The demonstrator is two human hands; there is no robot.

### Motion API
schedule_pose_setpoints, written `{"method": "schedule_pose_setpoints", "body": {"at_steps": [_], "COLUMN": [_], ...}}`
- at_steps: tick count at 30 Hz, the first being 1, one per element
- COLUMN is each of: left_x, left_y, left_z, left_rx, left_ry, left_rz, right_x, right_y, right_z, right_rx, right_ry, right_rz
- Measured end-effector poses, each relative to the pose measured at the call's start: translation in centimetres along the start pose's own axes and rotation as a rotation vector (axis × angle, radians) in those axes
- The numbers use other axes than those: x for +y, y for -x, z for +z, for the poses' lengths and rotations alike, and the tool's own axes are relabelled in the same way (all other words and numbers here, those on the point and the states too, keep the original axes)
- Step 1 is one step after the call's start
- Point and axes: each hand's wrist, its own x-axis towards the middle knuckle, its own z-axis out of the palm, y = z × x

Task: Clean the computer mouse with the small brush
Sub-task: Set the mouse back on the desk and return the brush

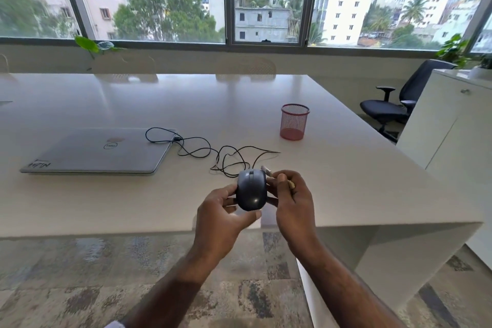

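A dark grey computer mouse [251, 189] is held up over the near edge of the white table [346, 181]. My left hand [222, 217] grips it from the left, thumb under its rear and fingers behind it. My right hand [291, 198] pinches a small brush [267, 170], whose pale tip lies against the mouse's upper right side; the yellowish handle end shows between my fingers. The mouse's black cable [202, 150] loops across the table to the laptop.
A closed silver laptop [98, 152] lies at the left of the table. A red mesh pen cup [294, 122] stands to the right beyond my hands. A black office chair [394, 104] and a white cabinet [447, 128] are at the right.
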Motion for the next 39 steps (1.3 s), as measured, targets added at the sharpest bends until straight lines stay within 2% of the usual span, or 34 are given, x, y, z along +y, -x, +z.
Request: {"method": "schedule_pose_setpoints", "body": {"at_steps": [6,13,25,31,35,39], "left_x": [-0.7,-1.4,-2.1,-3.7,-4.8,-6.0], "left_y": [-2.3,-4.8,-8.1,-8.9,-10.9,-12.1], "left_z": [-0.1,0.4,1.0,-1.5,-4.4,-4.9], "left_rx": [-0.031,-0.032,-0.093,-0.121,-0.103,-0.248], "left_ry": [-0.148,-0.269,-0.369,-0.409,-0.597,-0.797], "left_rz": [0.028,0.053,0.073,0.165,0.219,0.146], "right_x": [0.8,2.0,2.5,2.3,1.5,0.3], "right_y": [-2.1,-4.6,-7.5,-8.2,-9.4,-11.8], "right_z": [0.5,1.3,1.5,0.2,-1.2,-2.2], "right_rx": [-0.029,-0.025,-0.090,-0.034,0.034,0.076], "right_ry": [0.013,0.175,0.399,0.385,0.356,0.435], "right_rz": [0.036,0.015,-0.034,-0.093,-0.167,-0.265]}}
